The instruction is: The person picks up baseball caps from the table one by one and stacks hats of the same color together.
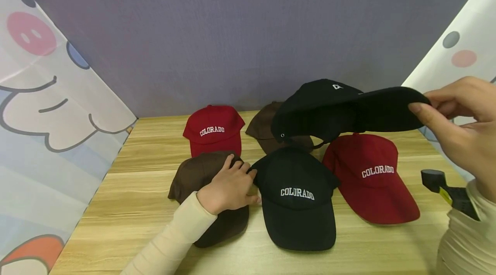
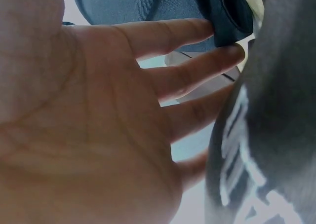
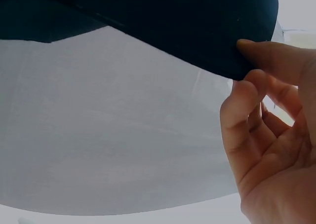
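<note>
My right hand point(image 1: 466, 122) pinches the brim edge of a black baseball cap point(image 1: 321, 103), thumb below, and holds it tilted in the air over the back row. In the right wrist view, thumb and forefinger grip the dark brim point(image 3: 212, 31). My left hand point(image 1: 234, 184) lies over the right side of a front brown cap point(image 1: 201, 171), its fingers reaching towards the front black COLORADO cap point(image 1: 298, 206). From the left wrist, its palm point(image 2: 108, 115) shows with extended fingers, beside a dark surface with white lettering point(image 2: 252, 174); which cap that is, I cannot tell.
A red COLORADO cap point(image 1: 213, 128) sits at the back left, another red cap point(image 1: 372, 176) at the right. Behind the raised cap, a brown cap point(image 1: 261, 128) is partly hidden. The wooden table point(image 1: 131, 193) meets a grey back panel point(image 1: 232, 38) and cartoon-printed side sheets point(image 1: 73, 90).
</note>
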{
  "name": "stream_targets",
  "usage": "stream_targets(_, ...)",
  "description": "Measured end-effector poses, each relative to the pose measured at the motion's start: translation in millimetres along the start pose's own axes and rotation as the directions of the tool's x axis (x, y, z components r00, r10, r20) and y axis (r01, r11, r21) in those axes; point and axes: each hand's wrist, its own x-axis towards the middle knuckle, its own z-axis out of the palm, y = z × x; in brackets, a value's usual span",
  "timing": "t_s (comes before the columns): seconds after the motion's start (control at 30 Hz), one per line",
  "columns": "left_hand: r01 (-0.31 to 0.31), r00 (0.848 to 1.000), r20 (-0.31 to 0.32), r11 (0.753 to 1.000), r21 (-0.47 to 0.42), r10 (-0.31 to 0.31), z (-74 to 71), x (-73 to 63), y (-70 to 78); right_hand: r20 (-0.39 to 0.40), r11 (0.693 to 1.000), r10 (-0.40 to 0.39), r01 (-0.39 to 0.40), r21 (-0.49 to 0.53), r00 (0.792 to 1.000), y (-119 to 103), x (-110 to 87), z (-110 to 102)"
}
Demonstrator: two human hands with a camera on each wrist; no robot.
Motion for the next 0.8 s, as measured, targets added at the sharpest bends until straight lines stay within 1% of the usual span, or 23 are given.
stream_targets(0.17, -0.004, 1.000, -0.003, 1.000, 0.005, 0.004, -0.2, -0.3, -0.9, 0.038, 1.000, 0.005, -0.006, 0.028, 0.999, -1.1, -2.7, -3.0)
stream_targets(0.3, -0.007, 1.000, -0.006, 1.000, 0.016, 0.007, -0.5, 0.0, -1.1, 0.042, 0.996, -0.005, 0.001, 0.093, 0.999, 2.6, -5.4, -5.6)
stream_targets(0.4, -0.008, 1.000, -0.006, 1.000, 0.021, 0.008, -1.1, 0.3, -1.2, 0.060, 0.990, -0.013, 0.004, 0.143, 0.998, 4.8, -6.9, -7.3)
stream_targets(0.57, -0.009, 1.000, -0.009, 1.000, 0.024, 0.010, -1.3, -0.1, -1.0, 0.109, 0.981, -0.030, 0.009, 0.193, 0.994, 3.2, -8.5, -7.0)
stream_targets(0.7, -0.012, 1.000, -0.015, 1.000, 0.018, 0.012, 0.0, -0.3, -1.0, 0.141, 0.979, -0.054, 0.025, 0.203, 0.988, -1.3, -8.1, -5.5)
stream_targets(0.8, -0.012, 1.000, -0.018, 1.000, 0.014, 0.013, 1.0, 0.1, -1.2, 0.175, 0.985, -0.056, 0.025, 0.171, 0.983, -4.4, -8.9, -6.8)
